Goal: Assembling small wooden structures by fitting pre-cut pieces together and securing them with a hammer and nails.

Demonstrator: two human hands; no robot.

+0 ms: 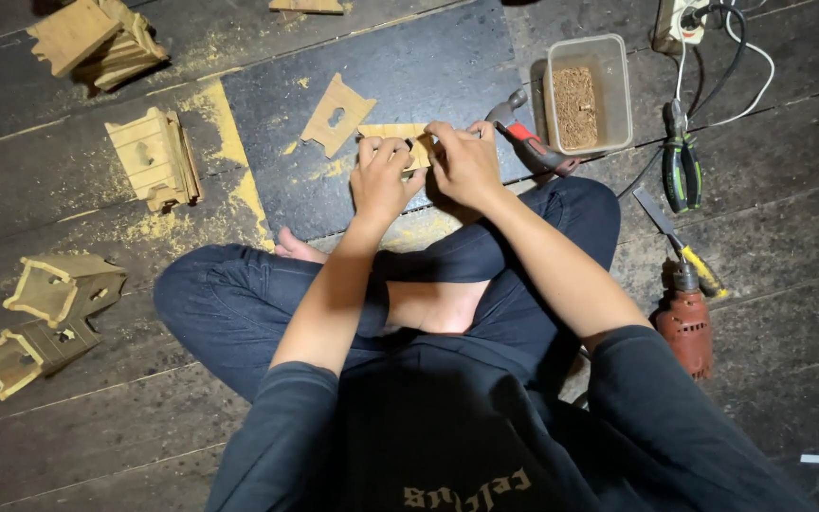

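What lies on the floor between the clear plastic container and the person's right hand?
In the head view, a hammer with a red-and-grey handle lies between the plastic container and the right hand, its head close to the fingers.

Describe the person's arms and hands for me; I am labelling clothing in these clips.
Both hands, left and right, are bare: no gloves, and no rings or watch that I can make out. The forearms are uncovered, with the dark long sleeves of a black top pushed up to about the elbows. The sleeves look plain, without stripes or markings.
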